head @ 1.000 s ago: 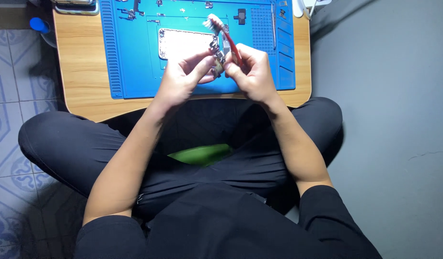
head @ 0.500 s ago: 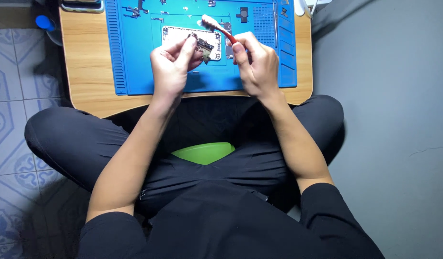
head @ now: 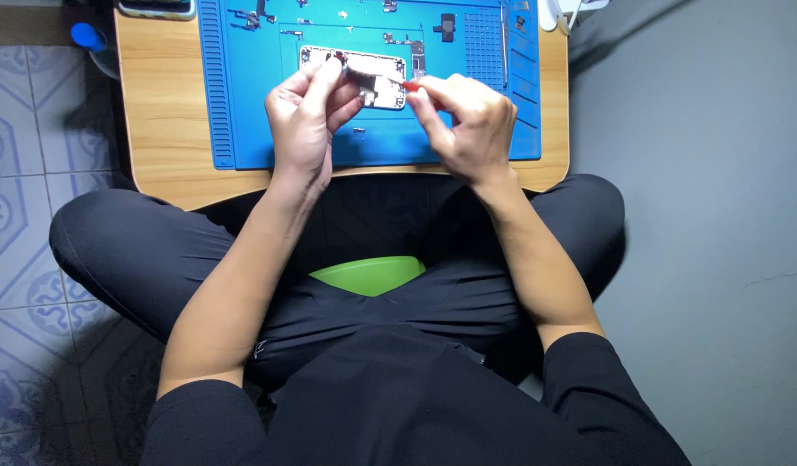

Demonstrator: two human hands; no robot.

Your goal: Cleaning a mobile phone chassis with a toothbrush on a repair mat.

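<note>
Two hands over opened phone: my left hand pinches small part, right hand closed on red tool. Slip risk: part drops toward 12 o'clock onto blue mat.

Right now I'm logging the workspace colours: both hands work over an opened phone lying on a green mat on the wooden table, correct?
Not quite: the mat is blue, as the head view shows. Both hands, left and right, do work over the opened phone on the wooden table.
</note>
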